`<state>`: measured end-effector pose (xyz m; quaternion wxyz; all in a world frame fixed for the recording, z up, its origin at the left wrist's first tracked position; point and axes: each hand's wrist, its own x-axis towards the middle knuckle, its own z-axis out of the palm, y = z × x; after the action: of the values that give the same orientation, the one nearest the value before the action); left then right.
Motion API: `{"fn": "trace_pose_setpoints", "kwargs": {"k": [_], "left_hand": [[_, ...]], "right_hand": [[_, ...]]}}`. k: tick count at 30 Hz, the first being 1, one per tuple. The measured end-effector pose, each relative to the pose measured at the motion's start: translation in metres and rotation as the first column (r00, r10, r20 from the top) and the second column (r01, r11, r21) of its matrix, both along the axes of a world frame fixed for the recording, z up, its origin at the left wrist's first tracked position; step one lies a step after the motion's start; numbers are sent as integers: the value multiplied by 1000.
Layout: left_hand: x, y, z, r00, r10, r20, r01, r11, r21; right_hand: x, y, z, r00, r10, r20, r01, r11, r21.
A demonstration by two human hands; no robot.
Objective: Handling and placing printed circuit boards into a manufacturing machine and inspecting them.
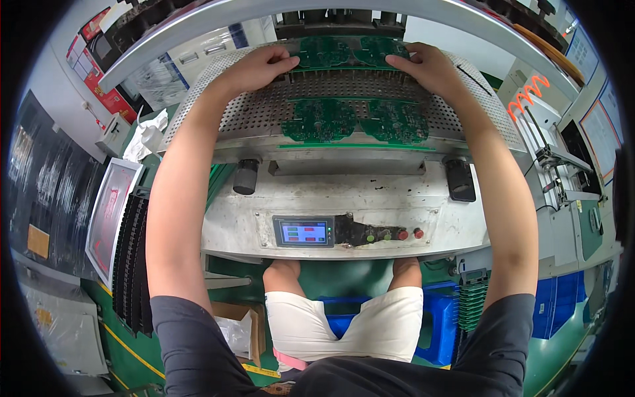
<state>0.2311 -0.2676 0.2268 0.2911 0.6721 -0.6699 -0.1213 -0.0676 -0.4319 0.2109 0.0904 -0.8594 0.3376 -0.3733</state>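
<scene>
Both my arms reach forward over a perforated metal plate (258, 109). At the far side of it, my left hand (268, 68) pinches the left edge of a green circuit board (340, 53), thumb toward the board and fingers curled. Its right edge is between the thumb and fingers of my right hand (426, 66); those fingertips are partly hidden behind the board. The held board looks slightly raised, with thin pins showing under its near edge. Closer to me, a second green circuit board (357, 122) lies along the plate's near edge, touched by neither hand.
Below the plate, the machine's front carries a small screen (304, 232) and a row of buttons (402, 234). Two dark cylindrical knobs (246, 176) flank it. A metal beam (231, 30) arches overhead. Black racks (132, 258) stand left; an orange coiled hose (529, 96) hangs right.
</scene>
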Motion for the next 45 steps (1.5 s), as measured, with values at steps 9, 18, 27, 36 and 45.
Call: {"fn": "trace_pose_setpoints", "kwargs": {"k": [9,18,27,36,45], "left_hand": [[11,-3,0,997,-21,80,18,999,40],[10,-2,-4,999,-30,42,30,1000,1],[10,-4,-4,999,-27,25,26,999,44],[14,-9,-5,1000,7,2,-7,998,63],[14,-11,-5,999,24,-34,-21,996,90]], "right_hand": [[6,4,4,996,-4,-88,7,999,37],[5,9,14,981,66,-180,-37,986,161],[2,-1,7,988,59,-144,-41,991,126],[-5,17,18,988,105,-110,-71,959,273],[-12,7,12,970,221,-101,-179,930,320]]}}
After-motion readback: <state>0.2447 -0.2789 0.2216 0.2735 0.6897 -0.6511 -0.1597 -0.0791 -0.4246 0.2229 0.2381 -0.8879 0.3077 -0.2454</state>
